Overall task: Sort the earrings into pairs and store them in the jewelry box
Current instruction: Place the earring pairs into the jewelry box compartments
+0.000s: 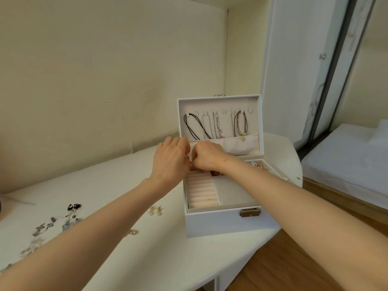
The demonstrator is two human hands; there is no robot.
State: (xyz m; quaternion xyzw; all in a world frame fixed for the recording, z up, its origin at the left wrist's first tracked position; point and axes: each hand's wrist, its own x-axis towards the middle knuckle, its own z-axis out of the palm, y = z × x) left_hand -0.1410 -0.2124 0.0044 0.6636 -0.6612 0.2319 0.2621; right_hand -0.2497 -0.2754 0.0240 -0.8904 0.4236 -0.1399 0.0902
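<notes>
On the near left of the white table (147, 248) lie loose earrings (50, 225), dark, silvery and gold ones, and a cream pair (155, 211) just beside the jewelry box (220, 223). This box is white and open, with a brass clasp (250, 212) in front and pink ring rolls (202, 193) inside. Over its back compartments the left hand (170, 160) and right hand (207, 156) meet, fingers curled close together; what they pinch I cannot tell. Necklaces (217, 126) hang in the upright lid (220, 103).
</notes>
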